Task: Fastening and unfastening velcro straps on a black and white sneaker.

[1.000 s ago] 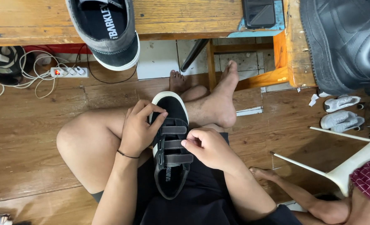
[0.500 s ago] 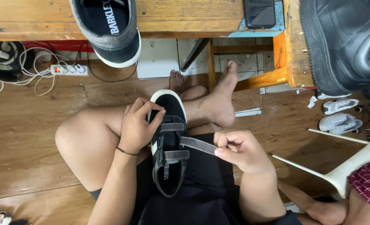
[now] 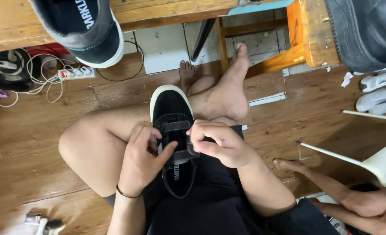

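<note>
A person sits cross-legged on a wooden floor (image 3: 36,143) with a black shoe (image 3: 173,130) resting in the lap, its white-edged toe pointing away from the body and its opening toward the waist. The left hand (image 3: 143,159), with a thin dark band at the wrist, lies on the shoe's left side, thumb stretched across to the lower grey strap (image 3: 182,155) and fingers curled loosely against the shoe's edge; it presses on the shoe rather than closing round anything. The right hand (image 3: 219,141) comes in from the other side, fingers bunched together and pinching the end of that lower strap over the middle of the shoe. The upper strap (image 3: 174,126) lies flat across the tongue, just above both hands. The person's bare feet (image 3: 232,87) are crossed beyond the shoe's toe. A second dark shoe (image 3: 82,30) with a white sole sits on the edge of a wooden table (image 3: 167,11) at the top, and a large black shoe (image 3: 367,30) fills the top right corner. A white power strip (image 3: 75,72) with tangled cables lies on the floor at left. At right, white chair legs (image 3: 354,161) stand near another person's bare foot (image 3: 297,167), with pale shoes (image 3: 380,91) beyond.
</note>
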